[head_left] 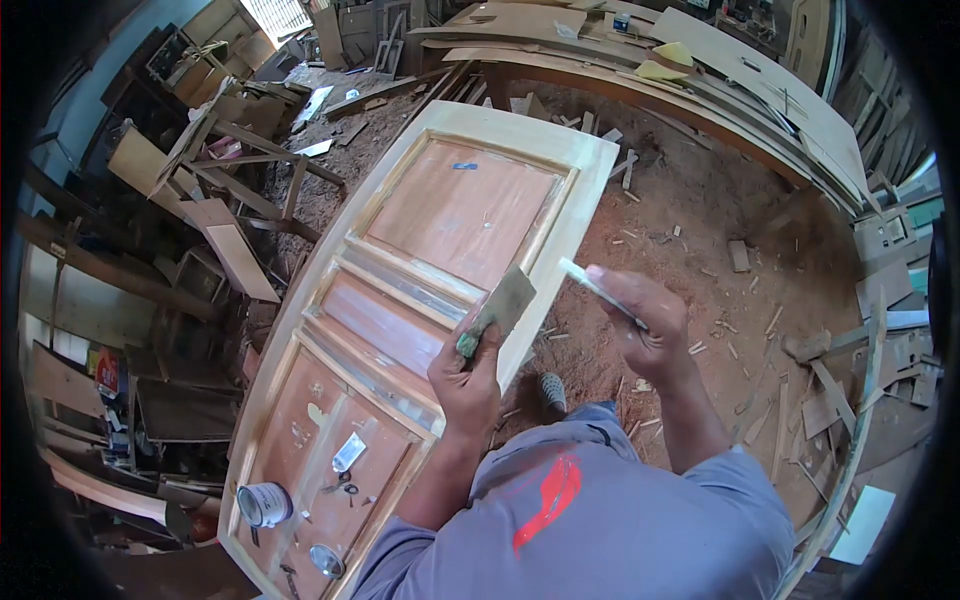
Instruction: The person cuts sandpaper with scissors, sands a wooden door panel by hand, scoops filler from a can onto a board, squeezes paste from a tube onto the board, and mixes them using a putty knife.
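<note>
My left hand (468, 385) is closed around a flat, greyish rectangular scraper (508, 303), held tilted above the right edge of a wooden panel door (575, 140). A green patch shows on the scraper where my thumb presses. My right hand (650, 325) grips a thin whitish flat strip (590, 284), seen nearly edge-on, just off the door's right side. Whitish smears mark the door's panels and mouldings. On its near panel rest an opened can (265, 505), a round lid (326, 562), a white packet or tube (349, 452) and small dark metal items (343, 488).
A blue scrap (465, 166) lies on the far panel. Beyond stands a workbench (600, 85) stacked with boards. A wooden frame (255, 165) and piled timber line the left. Wood offcuts and shavings litter the dirt floor (700, 250).
</note>
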Demonstrator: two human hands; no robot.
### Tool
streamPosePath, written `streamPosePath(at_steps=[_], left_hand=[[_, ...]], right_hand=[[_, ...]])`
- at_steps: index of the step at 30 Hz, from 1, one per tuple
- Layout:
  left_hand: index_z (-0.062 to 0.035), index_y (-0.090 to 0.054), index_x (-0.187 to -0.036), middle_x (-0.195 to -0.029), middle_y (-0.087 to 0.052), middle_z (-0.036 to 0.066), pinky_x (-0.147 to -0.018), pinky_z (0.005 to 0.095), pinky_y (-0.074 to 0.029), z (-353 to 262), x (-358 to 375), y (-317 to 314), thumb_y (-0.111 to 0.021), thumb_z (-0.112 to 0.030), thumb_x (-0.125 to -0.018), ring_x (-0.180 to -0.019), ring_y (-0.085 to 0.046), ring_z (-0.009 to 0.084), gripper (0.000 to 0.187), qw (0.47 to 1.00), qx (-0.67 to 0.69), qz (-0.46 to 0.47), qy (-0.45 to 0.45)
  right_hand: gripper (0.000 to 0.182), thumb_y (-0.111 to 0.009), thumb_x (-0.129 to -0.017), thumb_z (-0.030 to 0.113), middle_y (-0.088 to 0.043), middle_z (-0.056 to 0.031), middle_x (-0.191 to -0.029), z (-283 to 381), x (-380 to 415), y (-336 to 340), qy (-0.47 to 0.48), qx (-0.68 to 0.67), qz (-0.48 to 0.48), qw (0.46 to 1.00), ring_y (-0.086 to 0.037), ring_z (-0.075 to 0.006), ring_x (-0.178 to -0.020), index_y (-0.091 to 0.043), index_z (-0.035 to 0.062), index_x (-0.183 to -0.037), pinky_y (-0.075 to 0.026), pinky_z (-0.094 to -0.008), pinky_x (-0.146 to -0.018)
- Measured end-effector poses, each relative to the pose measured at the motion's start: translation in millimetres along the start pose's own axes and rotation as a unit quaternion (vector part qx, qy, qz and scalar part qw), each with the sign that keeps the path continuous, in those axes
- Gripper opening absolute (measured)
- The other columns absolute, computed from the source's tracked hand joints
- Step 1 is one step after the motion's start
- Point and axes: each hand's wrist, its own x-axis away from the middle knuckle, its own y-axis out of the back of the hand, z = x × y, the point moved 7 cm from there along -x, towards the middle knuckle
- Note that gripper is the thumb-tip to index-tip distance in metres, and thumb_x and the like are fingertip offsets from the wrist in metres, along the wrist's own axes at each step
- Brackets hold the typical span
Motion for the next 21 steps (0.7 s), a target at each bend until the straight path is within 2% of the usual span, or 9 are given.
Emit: streamPosePath(at_steps=[2, 3, 7, 10, 11, 14, 15, 19, 21], left_hand=[[0.0056, -0.069, -0.134, -0.119, -0.076, 0.009, -0.1, 0.028, -0.052, -1.2, 1.9, -0.8, -0.069, 0.001, -0.102, -0.109, -0.067, 0.0126, 0.033, 0.999, -0.032, 0.023, 0.026], [0.0056, -0.069, -0.134, -0.119, -0.076, 0.009, -0.099, 0.0276, -0.052, -6.0, 3.6, -1.6, -0.07, 0.001, -0.102, -0.109, -0.067, 0.012, 0.032, 0.999, -0.03, 0.027, 0.016], [0.0056, -0.069, -0.133, -0.117, -0.076, 0.007, -0.097, 0.0261, -0.052, -20.3, -3.1, 16.3, -0.069, 0.0, -0.102, -0.107, -0.067, 0.0102, 0.032, 0.999, -0.018, 0.022, -0.018], [0.0058, -0.069, -0.133, -0.116, -0.076, 0.007, -0.095, 0.0258, -0.053, -37.8, -9.7, 33.4, -0.069, 0.0, -0.103, -0.106, -0.067, 0.0101, 0.031, 0.998, -0.039, -0.014, -0.039], [0.0059, -0.069, -0.133, -0.116, -0.076, 0.007, -0.095, 0.0263, -0.053, -37.7, -10.7, 38.9, -0.069, -0.001, -0.103, -0.106, -0.067, 0.0104, 0.031, 0.998, -0.04, -0.022, -0.032], [0.0061, -0.069, -0.133, -0.115, -0.076, 0.008, -0.095, 0.0274, -0.053, -24.3, -4.2, 42.2, -0.07, -0.001, -0.102, -0.106, -0.067, 0.0113, 0.031, 0.999, -0.044, -0.019, -0.017], [0.0062, -0.069, -0.132, -0.115, -0.076, 0.008, -0.095, 0.0277, -0.053, -20.0, -1.2, 41.3, -0.07, -0.001, -0.102, -0.106, -0.068, 0.0115, 0.031, 0.999, -0.045, -0.013, -0.015], [0.0062, -0.07, -0.131, -0.116, -0.076, 0.008, -0.096, 0.0277, -0.053, -35.0, -5.6, 66.7, -0.07, 0.0, -0.102, -0.106, -0.068, 0.0119, 0.03, 0.996, -0.056, -0.061, -0.045], [0.0061, -0.07, -0.131, -0.116, -0.076, 0.008, -0.096, 0.0276, -0.053, -48.3, -8.9, 77.9, -0.069, 0.0, -0.101, -0.106, -0.068, 0.012, 0.03, 0.994, -0.073, -0.061, -0.045]], right_hand=[[0.052, -0.075, -0.08, -0.004, -0.076, -0.0121, -0.12, 25.1, -14.2, 6.2, 0.113, 0.086, 0.06, 0.988, -0.073, -0.0307, -0.109, -0.074, 0.013, -0.13, -0.061, -0.0402, -0.092], [0.057, -0.072, -0.076, -0.003, -0.073, -0.0079, -0.13, 35.7, -17.5, 2.0, 0.103, 0.105, 0.075, 0.986, -0.068, -0.0311, -0.118, -0.075, 0.0162, -0.13, -0.059, -0.0439, -0.097], [0.05, -0.071, -0.079, -0.002, -0.073, -0.0063, -0.127, 22.2, 6.0, -41.0, 0.079, 0.118, 0.18, 0.973, -0.069, -0.0308, -0.109, -0.076, 0.0153, -0.126, -0.059, -0.0415, -0.093], [0.051, -0.071, -0.078, -0.003, -0.074, -0.0068, -0.125, -23.9, 49.0, -70.3, 0.039, 0.064, 0.276, 0.958, -0.07, -0.0303, -0.107, -0.076, 0.0145, -0.125, -0.06, -0.0415, -0.09], [0.052, -0.068, -0.077, -0.005, -0.074, -0.0079, -0.124, -18.3, 37.5, -58.1, 0.019, 0.054, 0.207, 0.977, -0.07, -0.031, -0.106, -0.076, 0.0134, -0.125, -0.06, -0.0414, -0.09], [0.054, -0.066, -0.076, -0.006, -0.074, -0.0082, -0.124, 28.9, -7.4, -39.2, 0.074, 0.041, 0.094, 0.992, -0.071, -0.0312, -0.106, -0.076, 0.0125, -0.125, -0.059, -0.0413, -0.091], [0.055, -0.067, -0.073, -0.006, -0.074, -0.0079, -0.125, 34.5, -12.8, -44.1, 0.09, 0.061, 0.089, 0.99, -0.071, -0.0315, -0.106, -0.076, 0.0124, -0.124, -0.059, -0.0418, -0.091], [0.054, -0.069, -0.073, -0.005, -0.076, -0.0066, -0.123, -10.4, 35.2, -111.2, 0.107, 0.132, 0.359, 0.918, -0.072, -0.0304, -0.104, -0.077, 0.0146, -0.122, -0.059, -0.0427, -0.089], [0.052, -0.071, -0.075, -0.005, -0.076, -0.0063, -0.121, -23.9, 43.0, -106.0, 0.073, 0.053, 0.31, 0.947, -0.072, -0.0302, -0.102, -0.077, 0.0147, -0.123, -0.06, -0.0429, -0.087]])
